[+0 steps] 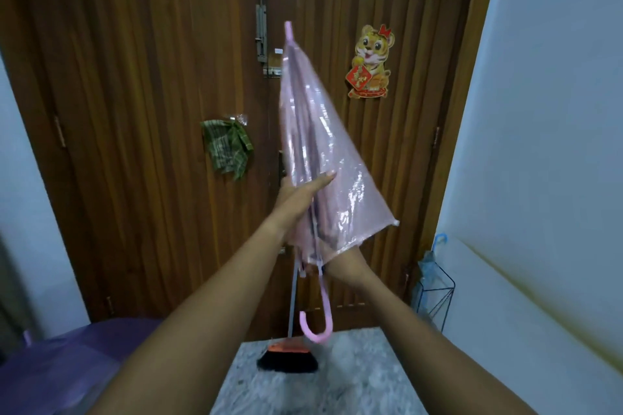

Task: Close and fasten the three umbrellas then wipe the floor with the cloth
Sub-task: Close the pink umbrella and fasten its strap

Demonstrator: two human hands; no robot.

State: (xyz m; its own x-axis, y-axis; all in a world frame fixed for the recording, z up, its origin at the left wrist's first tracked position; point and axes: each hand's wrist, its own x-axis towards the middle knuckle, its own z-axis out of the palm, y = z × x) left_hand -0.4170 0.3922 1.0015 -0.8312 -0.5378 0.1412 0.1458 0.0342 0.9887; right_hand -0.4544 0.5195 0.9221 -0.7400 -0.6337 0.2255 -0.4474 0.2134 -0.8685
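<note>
**Pink umbrella collapsed, canopy being gathered for fastening**

The pink umbrella (317, 131) is held up in front of the wooden door (135, 111), tip up, its hook handle (318, 327) hanging low over the floor (354, 381). The canopy is gripped by the left hand (300, 195), thumb laid across the plastic. The right hand (344, 261) is tucked under the canopy's hem. Its fingers are hidden, so its grip cannot be told. Probably the shaft is held there.

Step judged: ribs are down, but the canopy flares loose toward the right. The folds should be wrapped one way round the shaft and squeezed flat by the left hand before a strap is closed. No strap can be made out. The plastic looks slick and springy, so a firm hold is needed or the folds will likely pop open.

Room: a broom (292, 300) leans on the door just behind the handle and could be knocked by a swing. A green cloth (227, 148) hangs on the door left of the umbrella, likely the one meant for wiping. A purple umbrella (50, 364) lies open at the floor's left edge. A blue umbrella (429, 268) stands in a wire stand (441, 293) at the right wall. Open floor is left only in the middle, toward the near edge.
</note>
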